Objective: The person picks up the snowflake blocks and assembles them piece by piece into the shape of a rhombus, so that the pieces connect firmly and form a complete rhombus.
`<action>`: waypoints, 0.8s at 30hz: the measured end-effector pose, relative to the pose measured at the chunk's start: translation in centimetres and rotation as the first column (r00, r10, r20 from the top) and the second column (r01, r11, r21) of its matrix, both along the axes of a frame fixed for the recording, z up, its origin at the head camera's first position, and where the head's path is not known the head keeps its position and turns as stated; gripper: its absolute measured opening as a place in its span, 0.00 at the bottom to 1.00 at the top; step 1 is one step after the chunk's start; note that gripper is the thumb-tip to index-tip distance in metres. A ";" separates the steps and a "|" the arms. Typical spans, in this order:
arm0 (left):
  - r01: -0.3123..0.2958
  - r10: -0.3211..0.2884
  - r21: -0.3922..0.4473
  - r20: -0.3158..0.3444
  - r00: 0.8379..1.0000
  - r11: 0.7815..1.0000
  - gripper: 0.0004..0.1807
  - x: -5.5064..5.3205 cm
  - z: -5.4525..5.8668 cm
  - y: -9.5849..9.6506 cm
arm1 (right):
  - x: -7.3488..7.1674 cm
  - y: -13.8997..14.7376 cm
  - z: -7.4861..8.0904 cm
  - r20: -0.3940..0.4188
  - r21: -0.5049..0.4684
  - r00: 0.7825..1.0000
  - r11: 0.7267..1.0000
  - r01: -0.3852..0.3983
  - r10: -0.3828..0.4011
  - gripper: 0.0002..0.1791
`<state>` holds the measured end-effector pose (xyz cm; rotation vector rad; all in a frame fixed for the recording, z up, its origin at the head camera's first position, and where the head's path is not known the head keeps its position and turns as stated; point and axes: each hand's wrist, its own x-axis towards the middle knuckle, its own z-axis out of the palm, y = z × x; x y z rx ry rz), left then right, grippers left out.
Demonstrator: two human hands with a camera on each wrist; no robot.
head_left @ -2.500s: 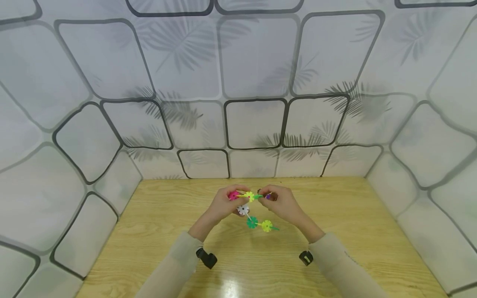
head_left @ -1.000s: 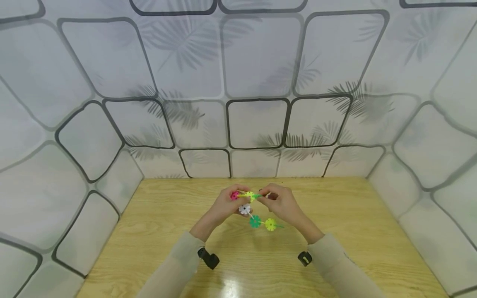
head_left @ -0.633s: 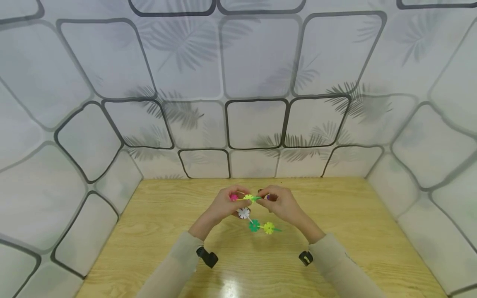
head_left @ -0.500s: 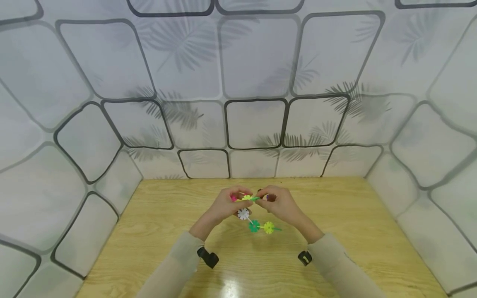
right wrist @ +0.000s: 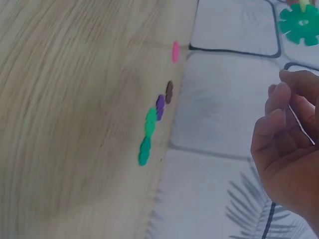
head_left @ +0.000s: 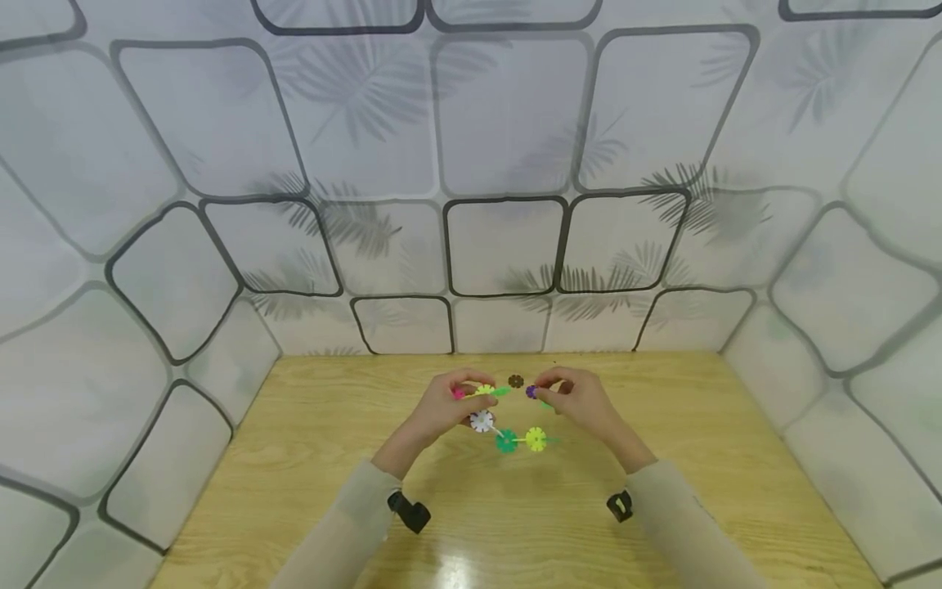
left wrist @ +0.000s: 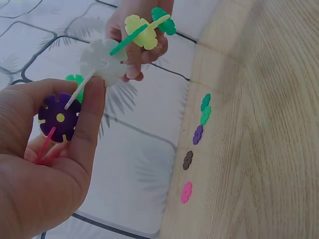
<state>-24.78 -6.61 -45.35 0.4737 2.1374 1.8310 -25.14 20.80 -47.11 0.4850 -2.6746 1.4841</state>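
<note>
My left hand [head_left: 445, 405] grips a chain of interlocking flower-shaped plastic discs. Its thumb and fingers close around a purple disc [left wrist: 59, 117] and a pink disc [left wrist: 47, 144]. From there the chain runs out through a white disc [left wrist: 102, 62], a yellow disc [left wrist: 142, 32] and a green disc [left wrist: 164, 21] in the left wrist view. In the head view a bright green disc [head_left: 500, 392] sticks out past the left fingertips. Apart from the chain, my right hand [head_left: 585, 401] hovers with loosely bent fingers and nothing between them.
Loose discs lie in a row by the wooden table's [left wrist: 259, 149] far edge: a pink disc [left wrist: 186, 192], a brown disc [left wrist: 187, 160], a purple disc [left wrist: 198, 134] and two green ones. A patterned cloth wall [head_left: 508, 245] encloses the table at the back and sides.
My right hand has let go of the bright green disc at the chain's end and shifted right, uncovering the brown and purple discs on the table. The left hand stays nearly where it was.
</note>
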 end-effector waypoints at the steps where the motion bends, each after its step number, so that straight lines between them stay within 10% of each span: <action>1: 0.003 -0.003 -0.001 -0.002 1.000 1.000 0.19 0.0 0.0 0.0 | -0.1 0.2 -0.2 0.000 0.008 1.000 1.000 0.011 -0.011 0.06; 24: 0.006 -0.006 -0.011 -0.011 1.000 1.000 0.18 0.0 -0.2 -0.3 | -2.0 3.9 -4.8 0.118 0.086 0.986 0.990 0.110 -0.120 0.20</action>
